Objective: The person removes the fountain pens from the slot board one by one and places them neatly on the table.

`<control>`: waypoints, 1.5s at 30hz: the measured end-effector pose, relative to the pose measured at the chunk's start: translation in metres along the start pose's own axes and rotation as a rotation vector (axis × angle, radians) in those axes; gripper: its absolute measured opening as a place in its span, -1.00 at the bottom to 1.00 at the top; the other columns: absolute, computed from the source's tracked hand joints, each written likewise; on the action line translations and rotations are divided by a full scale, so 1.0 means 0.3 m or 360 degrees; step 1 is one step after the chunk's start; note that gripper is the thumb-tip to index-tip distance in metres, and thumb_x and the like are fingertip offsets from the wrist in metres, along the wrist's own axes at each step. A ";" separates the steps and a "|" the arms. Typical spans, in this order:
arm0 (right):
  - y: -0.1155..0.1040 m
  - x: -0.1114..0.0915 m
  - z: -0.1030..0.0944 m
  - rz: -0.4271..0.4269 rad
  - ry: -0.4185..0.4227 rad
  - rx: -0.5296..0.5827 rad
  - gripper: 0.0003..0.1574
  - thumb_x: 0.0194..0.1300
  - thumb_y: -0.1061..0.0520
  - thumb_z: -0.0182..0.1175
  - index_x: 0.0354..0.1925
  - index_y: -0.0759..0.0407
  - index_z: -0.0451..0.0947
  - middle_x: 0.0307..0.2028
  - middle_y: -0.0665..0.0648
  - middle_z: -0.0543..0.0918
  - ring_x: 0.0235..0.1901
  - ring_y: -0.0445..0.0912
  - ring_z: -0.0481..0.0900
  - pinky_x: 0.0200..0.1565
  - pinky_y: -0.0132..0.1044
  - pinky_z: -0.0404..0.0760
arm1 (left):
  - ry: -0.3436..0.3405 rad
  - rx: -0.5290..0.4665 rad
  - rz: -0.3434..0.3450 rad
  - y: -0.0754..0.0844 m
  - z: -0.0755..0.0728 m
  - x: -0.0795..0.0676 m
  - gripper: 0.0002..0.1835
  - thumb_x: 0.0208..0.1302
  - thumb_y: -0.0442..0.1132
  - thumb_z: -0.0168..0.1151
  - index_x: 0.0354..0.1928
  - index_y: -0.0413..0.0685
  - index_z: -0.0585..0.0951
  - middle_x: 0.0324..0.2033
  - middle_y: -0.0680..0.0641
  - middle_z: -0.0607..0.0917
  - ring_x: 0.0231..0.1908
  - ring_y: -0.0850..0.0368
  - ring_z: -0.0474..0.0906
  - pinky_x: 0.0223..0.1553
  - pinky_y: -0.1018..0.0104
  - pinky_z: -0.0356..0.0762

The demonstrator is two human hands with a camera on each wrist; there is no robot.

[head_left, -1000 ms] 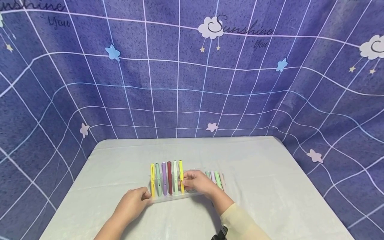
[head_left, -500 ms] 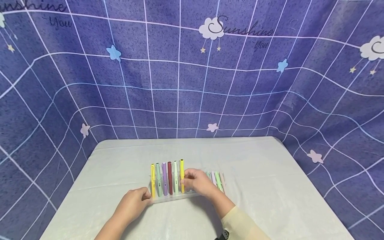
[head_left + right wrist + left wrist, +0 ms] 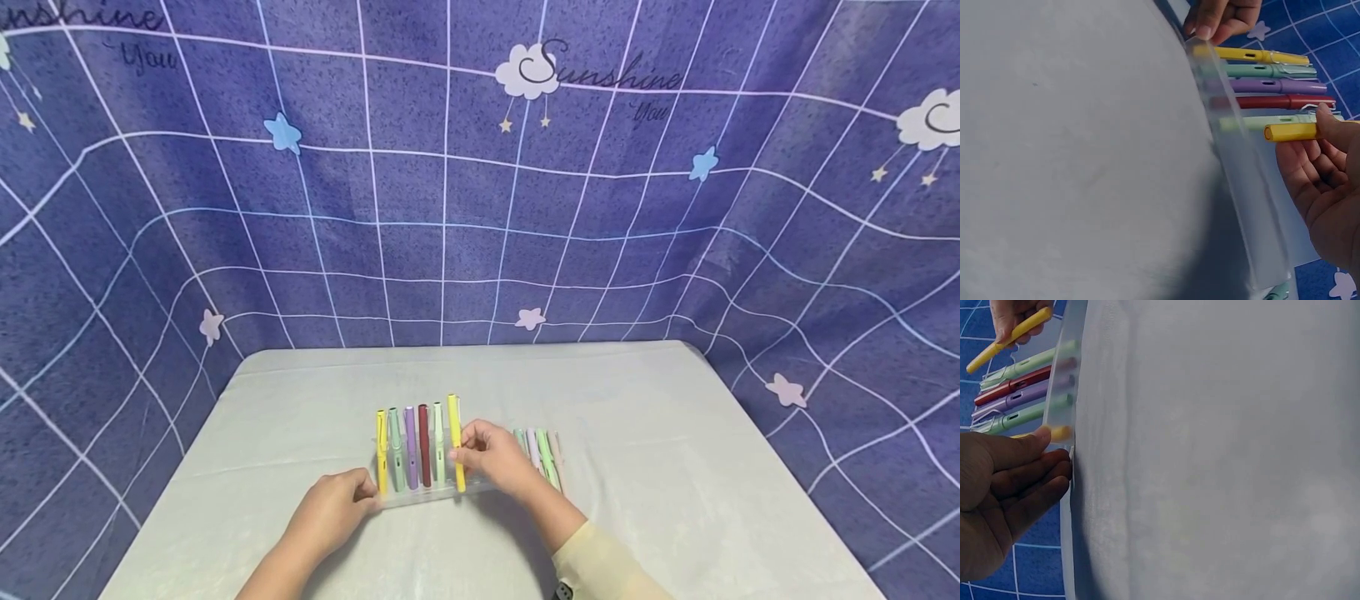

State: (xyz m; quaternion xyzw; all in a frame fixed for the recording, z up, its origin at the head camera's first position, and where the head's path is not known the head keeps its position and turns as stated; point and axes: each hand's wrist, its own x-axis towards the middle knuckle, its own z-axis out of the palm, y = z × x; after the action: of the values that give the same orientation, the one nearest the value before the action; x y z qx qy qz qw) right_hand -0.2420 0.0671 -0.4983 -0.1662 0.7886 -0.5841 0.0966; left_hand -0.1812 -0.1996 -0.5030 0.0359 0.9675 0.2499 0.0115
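A clear plastic pen stand (image 3: 420, 497) holds a row of upright pens: yellow (image 3: 382, 454), grey-green (image 3: 397, 450), purple (image 3: 411, 446), dark red (image 3: 425, 446) and pale green (image 3: 439, 446). My left hand (image 3: 339, 504) pinches the stand's left front corner, thumb (image 3: 1038, 439) beside the first yellow pen. Between thumb and fingers, my right hand (image 3: 495, 457) pinches a second yellow pen (image 3: 453, 412). This pen tilts slightly and stands higher than the row. In the right wrist view its lower end (image 3: 1285, 132) is in front of the stand's lip (image 3: 1254, 200).
Several pastel pens (image 3: 545, 450) lie side by side just right of the stand, partly behind my right hand. A pale cloth covers the table (image 3: 315, 400). Blue gridded curtain (image 3: 480, 192) surrounds the back and sides.
My right hand has raised the second yellow pen out of its place in the row and tilted it, lower end shifting toward me. My left hand stays at the stand's corner.
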 end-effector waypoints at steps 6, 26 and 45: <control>0.019 -0.004 0.015 0.0015 0.0021 0.0037 -0.77 0.26 0.10 0.35 -0.30 0.19 0.51 -0.43 0.04 0.62 -0.44 -0.06 0.65 -0.29 -0.08 0.75 | 0.0011 0.0010 0.0003 0.000 0.001 -0.002 -0.81 0.04 -0.16 0.49 -0.44 0.16 0.59 -0.45 0.18 0.72 -0.37 0.18 0.63 -0.23 0.05 0.62; 0.054 -0.024 -0.012 0.0046 0.0112 0.0062 -0.73 0.28 0.10 0.33 -0.27 0.26 0.48 -0.40 0.10 0.62 -0.40 0.00 0.66 -0.30 -0.10 0.75 | 0.0038 0.0018 0.0016 -0.002 -0.001 0.001 -0.81 0.04 -0.16 0.49 -0.45 0.17 0.59 -0.46 0.18 0.72 -0.38 0.18 0.63 -0.22 0.04 0.62; 0.101 -0.059 -0.097 0.0110 0.0171 -0.0031 -0.67 0.26 0.01 0.35 -0.26 0.21 0.49 -0.39 0.07 0.63 -0.40 -0.10 0.65 -0.30 -0.18 0.75 | 0.0037 0.0038 -0.0023 -0.007 0.017 0.000 -0.81 0.04 -0.17 0.48 -0.45 0.17 0.58 -0.49 0.19 0.71 -0.34 0.15 0.66 -0.17 0.01 0.63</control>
State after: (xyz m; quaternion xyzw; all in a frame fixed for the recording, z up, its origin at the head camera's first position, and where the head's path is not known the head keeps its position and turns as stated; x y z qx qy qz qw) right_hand -0.2403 0.1074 -0.5192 -0.1082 0.8035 -0.5809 0.0726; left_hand -0.1811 -0.1990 -0.5084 0.0261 0.9708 0.2386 0.0017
